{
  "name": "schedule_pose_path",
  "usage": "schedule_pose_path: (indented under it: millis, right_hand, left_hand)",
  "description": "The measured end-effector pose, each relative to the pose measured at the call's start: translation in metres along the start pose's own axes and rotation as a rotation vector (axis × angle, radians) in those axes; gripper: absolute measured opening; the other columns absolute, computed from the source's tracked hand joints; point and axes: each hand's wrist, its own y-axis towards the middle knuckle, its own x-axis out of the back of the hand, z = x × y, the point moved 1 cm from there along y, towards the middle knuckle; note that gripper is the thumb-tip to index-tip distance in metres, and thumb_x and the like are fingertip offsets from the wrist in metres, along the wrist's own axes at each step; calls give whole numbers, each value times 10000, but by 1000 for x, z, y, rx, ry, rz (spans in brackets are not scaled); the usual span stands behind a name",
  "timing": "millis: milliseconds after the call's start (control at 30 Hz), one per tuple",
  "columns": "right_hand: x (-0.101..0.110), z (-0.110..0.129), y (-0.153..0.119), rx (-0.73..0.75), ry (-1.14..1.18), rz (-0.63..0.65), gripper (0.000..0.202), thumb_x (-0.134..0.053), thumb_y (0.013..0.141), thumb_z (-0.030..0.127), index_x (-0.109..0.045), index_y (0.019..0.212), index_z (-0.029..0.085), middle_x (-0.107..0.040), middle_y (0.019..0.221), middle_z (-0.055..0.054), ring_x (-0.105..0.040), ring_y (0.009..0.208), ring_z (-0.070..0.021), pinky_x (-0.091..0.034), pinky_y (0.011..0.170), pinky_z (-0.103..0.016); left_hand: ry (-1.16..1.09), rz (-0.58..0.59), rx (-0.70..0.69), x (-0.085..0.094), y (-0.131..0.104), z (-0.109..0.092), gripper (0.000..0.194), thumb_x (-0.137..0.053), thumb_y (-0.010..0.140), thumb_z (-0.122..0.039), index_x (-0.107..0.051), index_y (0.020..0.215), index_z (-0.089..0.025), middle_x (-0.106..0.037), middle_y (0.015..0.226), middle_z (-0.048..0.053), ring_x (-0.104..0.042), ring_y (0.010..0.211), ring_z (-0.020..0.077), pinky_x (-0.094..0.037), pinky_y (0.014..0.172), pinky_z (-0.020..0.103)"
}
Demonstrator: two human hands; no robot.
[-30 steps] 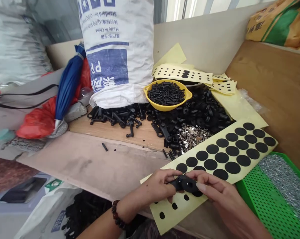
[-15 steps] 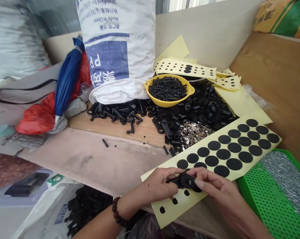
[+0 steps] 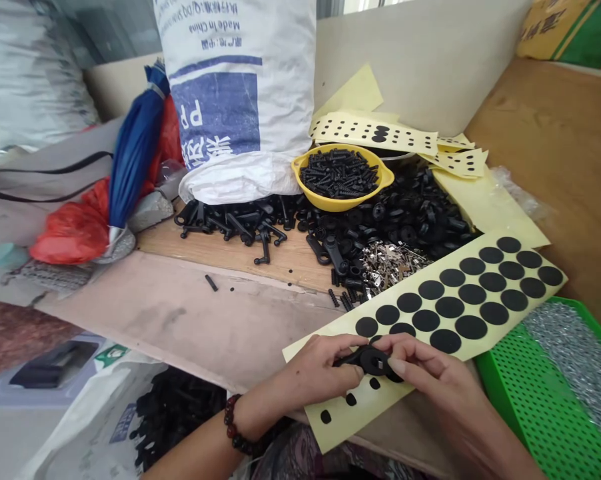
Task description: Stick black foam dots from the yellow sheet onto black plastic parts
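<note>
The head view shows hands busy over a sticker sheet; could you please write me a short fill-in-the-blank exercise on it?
1. The left hand and right hand together hold a small ____ plastic part.
2. The black screws lie in a ____ bowl.
3. The perforated tray at the right is ____.
4. The left wrist wears a beaded ____.

Missing words: black; yellow; green; bracelet

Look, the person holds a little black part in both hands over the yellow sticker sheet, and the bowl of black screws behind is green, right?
Not quite: the bowl of black screws is yellow, not green, as the head view shows. The green thing is the perforated tray on the right. The rest holds: the left hand and right hand both grip the little black part over the yellow sticker sheet.
</note>
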Motion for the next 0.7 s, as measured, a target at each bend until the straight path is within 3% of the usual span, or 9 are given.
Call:
schedule_pose_path:
  millis: [333, 533, 700]
  right_hand:
    - [-7, 11, -3, -24, 37, -48, 242, -683, 676, 358, -553, 549, 198, -635, 883, -67, -565, 886, -236, -460, 700, -278]
    - [-5, 2, -1, 5, 12, -22, 231, -667, 694, 365, -553, 577, 202, -637, 875, -57, -575, 882, -227, -458, 703, -267]
    - [-6, 0, 2, 53, -57, 19, 247, -658, 691, 393, -555, 572, 202, -645, 836, -69, -594, 824, -224, -480, 668, -271]
  left_hand:
    - [-28, -46, -1, -3, 3, 8, 343, -510, 807, -213, -618, 1131, -182, -517, 647, -40, -459, 483, 62, -397, 478, 166]
    - [-39, -89, -4, -3, 3, 17, 377, -538, 794, -237, -608, 1158, -173, -568, 706, -15, -484, 526, 80, -400, 492, 180]
    - [-64, -139, 17, -5, 2, 12, 318, -567, 778, -296, -639, 1050, -146, -575, 695, -7, -477, 534, 88, -413, 487, 187]
